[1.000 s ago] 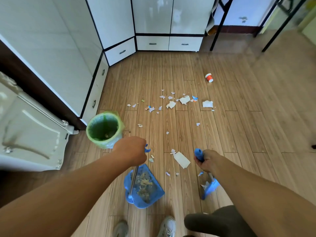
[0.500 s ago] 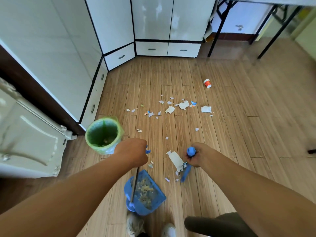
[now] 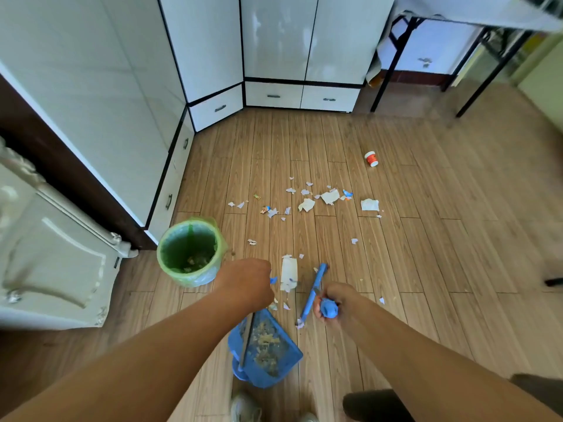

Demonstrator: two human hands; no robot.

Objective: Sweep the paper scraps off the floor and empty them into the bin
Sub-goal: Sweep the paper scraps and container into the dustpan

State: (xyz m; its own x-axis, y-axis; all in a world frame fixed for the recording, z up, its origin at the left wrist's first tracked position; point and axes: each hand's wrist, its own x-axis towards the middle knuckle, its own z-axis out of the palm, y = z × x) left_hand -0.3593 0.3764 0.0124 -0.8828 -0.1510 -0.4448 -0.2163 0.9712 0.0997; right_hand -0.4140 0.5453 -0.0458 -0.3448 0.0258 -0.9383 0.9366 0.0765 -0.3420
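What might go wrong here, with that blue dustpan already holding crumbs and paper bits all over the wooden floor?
The blue plastic dustpan, held by the left hand on its long handle, already carries debris; tilting it could spill that back out. The blue broom in the right hand may flick light white paper scraps farther away. The green-lined round bin stands close and could be knocked.

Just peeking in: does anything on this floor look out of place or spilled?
Yes. Torn paper scraps lie scattered across the wooden floor, and a small red-and-white container lies alone farther out, away from the green bin.
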